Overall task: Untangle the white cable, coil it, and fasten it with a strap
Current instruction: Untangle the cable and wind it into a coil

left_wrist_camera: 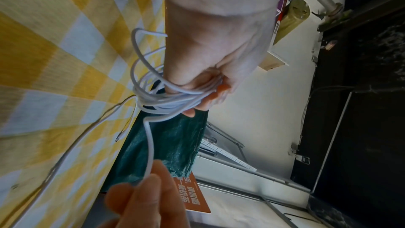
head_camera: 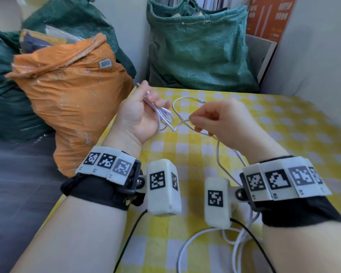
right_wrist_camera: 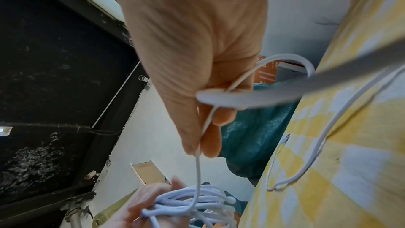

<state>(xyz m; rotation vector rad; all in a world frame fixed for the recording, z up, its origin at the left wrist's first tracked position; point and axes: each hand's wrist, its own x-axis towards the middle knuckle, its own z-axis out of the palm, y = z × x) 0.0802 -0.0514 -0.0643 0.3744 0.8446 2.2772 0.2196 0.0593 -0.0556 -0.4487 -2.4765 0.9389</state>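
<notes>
A thin white cable hangs between both hands above the yellow checked tablecloth. My left hand grips a small bundle of its loops between curled fingers and thumb. My right hand pinches a single strand between thumb and forefinger, a short way right of the bundle. From that pinch the cable runs down under my right wrist to loose curves lying near the table's front edge. One slim cable end lies on the cloth. No strap is visible.
An orange sack leans against the table's left edge, with green sacks behind it and at the back. A white wall and an orange box stand at the back right. Black wires run from the wrist cameras.
</notes>
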